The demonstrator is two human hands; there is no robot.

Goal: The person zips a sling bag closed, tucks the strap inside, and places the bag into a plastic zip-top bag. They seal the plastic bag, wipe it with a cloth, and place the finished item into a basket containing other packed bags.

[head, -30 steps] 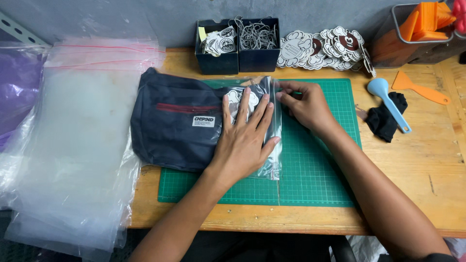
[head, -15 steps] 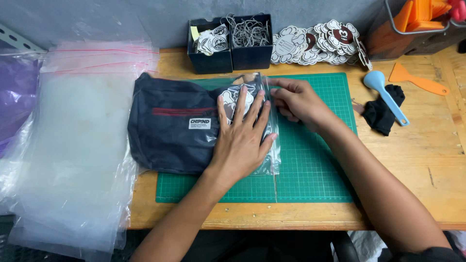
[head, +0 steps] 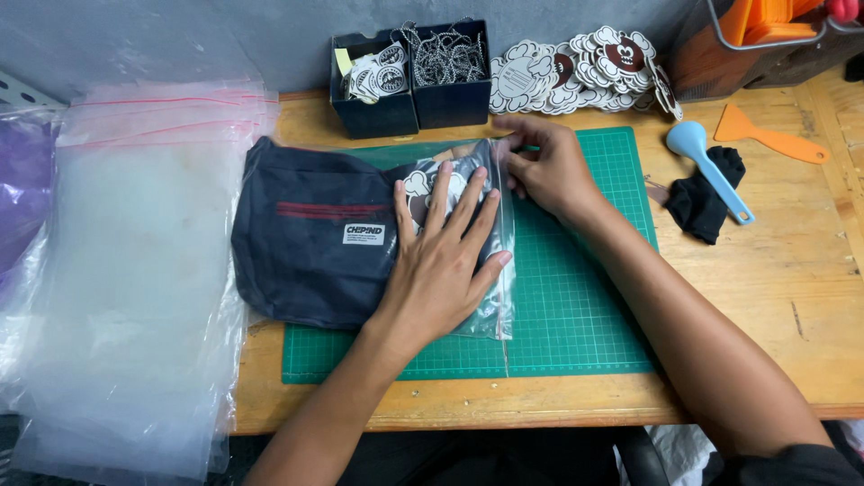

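hands on a bagged pouch

a wooden table (head: 774, 297) carries a stack of clear plastic bags (head: 135, 270) at left and a green cutting mat (head: 585, 297). on the mat lies a dark blue pouch (head: 306, 238) inside a clear bag (head: 499, 297). the left hand (head: 445, 261) presses flat on it, fingers spread. the right hand (head: 549, 171) pinches the bag's upper right corner.
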